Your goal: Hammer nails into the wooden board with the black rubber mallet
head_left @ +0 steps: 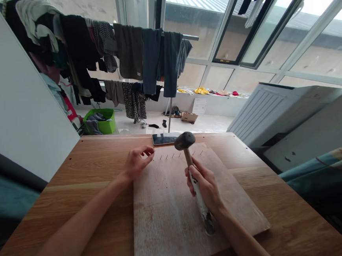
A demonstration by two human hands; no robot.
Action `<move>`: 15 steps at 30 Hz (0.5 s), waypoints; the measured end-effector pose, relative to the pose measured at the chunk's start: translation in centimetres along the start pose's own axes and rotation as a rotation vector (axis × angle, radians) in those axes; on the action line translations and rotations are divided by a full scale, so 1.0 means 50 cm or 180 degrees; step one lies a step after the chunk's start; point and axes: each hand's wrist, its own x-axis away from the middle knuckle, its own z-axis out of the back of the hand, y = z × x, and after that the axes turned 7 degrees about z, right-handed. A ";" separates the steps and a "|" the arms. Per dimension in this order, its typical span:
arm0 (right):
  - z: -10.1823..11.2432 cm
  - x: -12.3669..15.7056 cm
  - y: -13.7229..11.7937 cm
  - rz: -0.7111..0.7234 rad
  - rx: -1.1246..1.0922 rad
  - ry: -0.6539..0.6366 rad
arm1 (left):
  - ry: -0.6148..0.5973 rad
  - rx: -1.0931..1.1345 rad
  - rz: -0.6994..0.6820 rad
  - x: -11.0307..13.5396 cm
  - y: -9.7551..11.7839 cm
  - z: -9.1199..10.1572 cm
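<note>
The wood-grained tabletop [88,166] spreads out beneath the pale, worn board [169,222]. A dark-headed hammer [198,193] slants over the board, its head above the board's far edge. The right hand [205,182], over the board, wraps its fingers around the handle. The left hand [136,162] is at the board's far left corner, thumb and fingertips drawn near each other; whether they pinch anything, I cannot tell. Just beyond the board lies a phone [163,139]. Thin nails [173,156] stand in a row near the board's far edge.
</note>
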 end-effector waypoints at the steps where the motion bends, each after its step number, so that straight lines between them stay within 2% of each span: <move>1: -0.002 0.002 0.000 0.0024 0.0039 -0.0053 | -0.0036 0.0041 0.0127 -0.003 -0.013 0.003; 4: -0.010 0.008 -0.001 0.0055 0.0126 -0.0227 | -0.0119 0.0107 0.0270 0.000 -0.030 0.002; 10: -0.024 0.016 0.003 -0.0013 -0.0008 -0.0561 | -0.0090 0.0180 0.0187 0.008 -0.027 -0.006; 15: -0.039 0.023 0.008 -0.0111 0.0003 -0.0879 | -0.0316 0.0371 0.0236 0.006 -0.034 -0.007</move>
